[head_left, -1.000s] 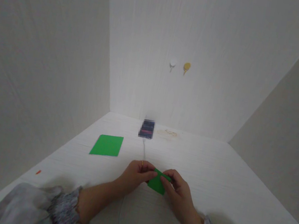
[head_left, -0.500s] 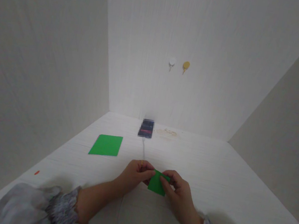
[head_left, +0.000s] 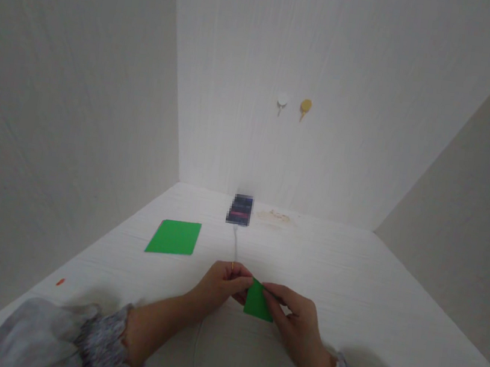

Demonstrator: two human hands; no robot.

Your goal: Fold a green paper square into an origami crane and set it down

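Note:
A small piece of green paper [head_left: 258, 304] is held up between my two hands, above the white table. My left hand [head_left: 228, 284], with a ring on one finger, pinches its upper left corner. Thumb and fingers of my right hand [head_left: 296, 318] close on its right edge, covering the upper right corner. On the table to the left lies a flat square of green paper [head_left: 174, 237].
A dark, blurred phone-like device [head_left: 240, 210] lies by the back wall, with a white cable [head_left: 235, 243] running toward me. An orange-red scrap [head_left: 60, 282] is at the left edge. White [head_left: 282, 101] and gold [head_left: 306, 106] hooks are on the back wall.
My right hand has shifted slightly right, and its fingers now cover the upper right corner of the small green paper. My left hand has hardly moved.

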